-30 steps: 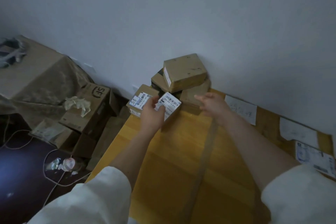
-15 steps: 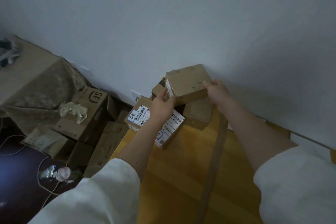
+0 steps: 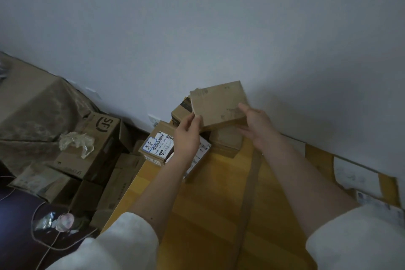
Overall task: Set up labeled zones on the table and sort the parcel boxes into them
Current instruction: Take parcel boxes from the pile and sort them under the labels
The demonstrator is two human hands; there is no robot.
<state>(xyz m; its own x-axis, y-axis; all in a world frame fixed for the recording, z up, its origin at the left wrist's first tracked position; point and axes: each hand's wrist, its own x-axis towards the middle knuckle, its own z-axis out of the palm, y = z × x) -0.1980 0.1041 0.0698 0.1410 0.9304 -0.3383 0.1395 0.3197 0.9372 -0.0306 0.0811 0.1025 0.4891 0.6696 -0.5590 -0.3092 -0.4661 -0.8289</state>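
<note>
Seemingly early in the sorting, a person holds 1 plain parcel box (image 3: 219, 105) tilted above a small pile of boxes (image 3: 225, 142) at the far corner of a yellow table (image 3: 208, 215). Left hand (image 3: 186, 136) pinches its left edge; right hand (image 3: 256, 125) grips the right side. Paper labels (image 3: 355, 175) lie along the wall edge to the right. A labelled box (image 3: 156, 147) and others remain unsorted
</note>
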